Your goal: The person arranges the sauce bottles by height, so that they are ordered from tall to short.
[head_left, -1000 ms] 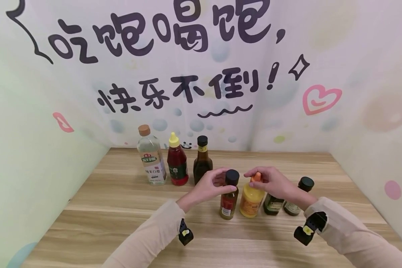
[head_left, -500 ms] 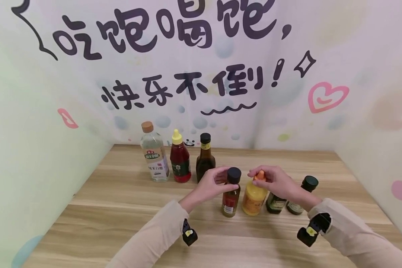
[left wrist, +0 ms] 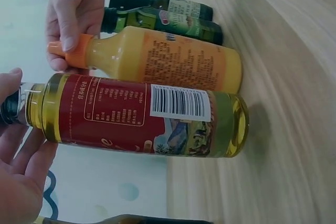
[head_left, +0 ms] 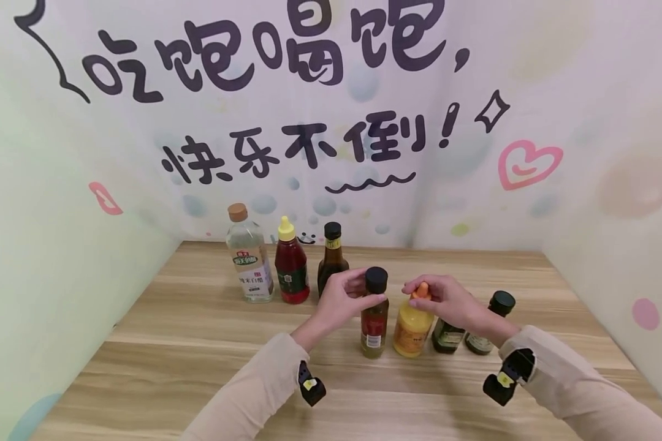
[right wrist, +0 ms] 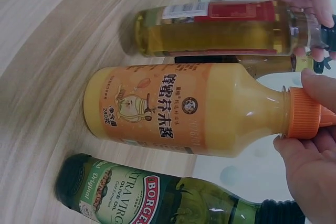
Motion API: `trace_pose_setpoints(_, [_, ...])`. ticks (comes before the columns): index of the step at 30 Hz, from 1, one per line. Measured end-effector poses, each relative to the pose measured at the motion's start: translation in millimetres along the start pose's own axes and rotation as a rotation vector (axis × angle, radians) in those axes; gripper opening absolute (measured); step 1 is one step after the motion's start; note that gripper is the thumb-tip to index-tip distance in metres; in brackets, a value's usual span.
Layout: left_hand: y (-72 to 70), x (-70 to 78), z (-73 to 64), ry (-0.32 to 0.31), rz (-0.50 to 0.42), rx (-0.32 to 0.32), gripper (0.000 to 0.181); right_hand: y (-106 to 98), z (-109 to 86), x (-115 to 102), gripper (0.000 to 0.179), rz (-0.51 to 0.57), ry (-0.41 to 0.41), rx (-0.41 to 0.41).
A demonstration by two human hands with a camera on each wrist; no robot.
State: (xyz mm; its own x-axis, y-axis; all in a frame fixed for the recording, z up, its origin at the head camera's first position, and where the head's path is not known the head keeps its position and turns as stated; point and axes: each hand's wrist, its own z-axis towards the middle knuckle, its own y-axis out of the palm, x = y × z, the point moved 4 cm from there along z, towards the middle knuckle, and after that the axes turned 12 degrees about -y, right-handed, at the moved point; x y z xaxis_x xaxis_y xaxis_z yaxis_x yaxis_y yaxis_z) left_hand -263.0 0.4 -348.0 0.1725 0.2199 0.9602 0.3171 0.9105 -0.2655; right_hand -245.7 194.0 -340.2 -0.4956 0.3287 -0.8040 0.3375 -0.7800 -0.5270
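My left hand (head_left: 339, 300) grips an oil bottle (left wrist: 131, 114) by its neck, just under the black cap; the bottle is upright, with a dark red label and barcode. Its base is close over the wooden table. To its right, my right hand (head_left: 447, 300) pinches the orange cap (right wrist: 304, 113) of a yellow mustard sauce bottle (right wrist: 157, 111), which stands upright. Right of that, partly behind my right hand and wrist, stand a green olive oil bottle (right wrist: 126, 190) and another dark bottle with a black cap (head_left: 502, 302).
Behind my left hand, a clear vinegar bottle (head_left: 251, 263), a red sauce bottle (head_left: 292, 269) with a yellow nozzle and a dark brown bottle (head_left: 332, 269) stand in a row. A printed cloth wall (head_left: 358, 208) closes the table's (head_left: 209, 367) back; walls also flank both sides.
The oil bottle in my left hand has risen slightly and shifted a little left from beside the mustard bottle. My right hand stays on the orange cap. The head view has swayed slightly.
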Motion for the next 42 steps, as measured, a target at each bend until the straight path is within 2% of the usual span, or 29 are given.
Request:
trace_pose_setpoints(3, [-4.7, 6.5, 2.7, -0.006, 0.0, 0.024, 0.043, 0.4, 0.4, 0.4, 0.023, 0.001, 0.007, -0.003])
trace_pose_setpoints(7, [-10.0, 29.3, -1.4, -0.032, 0.008, 0.054, 0.043, 0.2, -0.1, 0.6, 0.024, 0.008, 0.03, -0.001])
trace_pose_setpoints(10, [-10.9, 31.3, 4.1, -0.04, 0.013, 0.063, 0.043, 0.1, -1.1, 0.7, 0.025, 0.012, 0.03, 0.0])
trace_pose_setpoints(14, [-10.1, 16.9, 22.4, -0.028, 0.042, 0.072, 0.045, 0.1, -1.9, 1.6, 0.026, 0.018, 0.024, -0.002])
trace_pose_setpoints(18, [-9.3, 16.8, 32.6, -0.023, 0.086, 0.09, 0.045, -0.2, -2.5, 2.6, 0.027, 0.024, 0.023, -0.003])
trace_pose_setpoints(22, [-8.2, 15.8, 41.0, -0.029, 0.093, 0.109, 0.046, -0.3, -3.0, 2.8, 0.027, 0.021, 0.026, 0.004])
trace_pose_setpoints(27, [-7.1, 11.6, 46.8, -0.047, 0.081, 0.143, 0.046, 0.5, -2.4, 2.3, 0.027, 0.031, 0.026, 0.003])
trace_pose_setpoints(39, [-2.7, 0.7, 55.2, 0.001, 0.097, 0.237, 0.041, 1.7, -2.6, 1.2, 0.026, 0.044, 0.028, -0.001])
trace_pose_setpoints(42, [-2.5, -1.1, 56.9, -0.005, 0.086, 0.254, 0.042, 1.1, -2.1, 0.9, 0.026, 0.043, 0.02, 0.002])
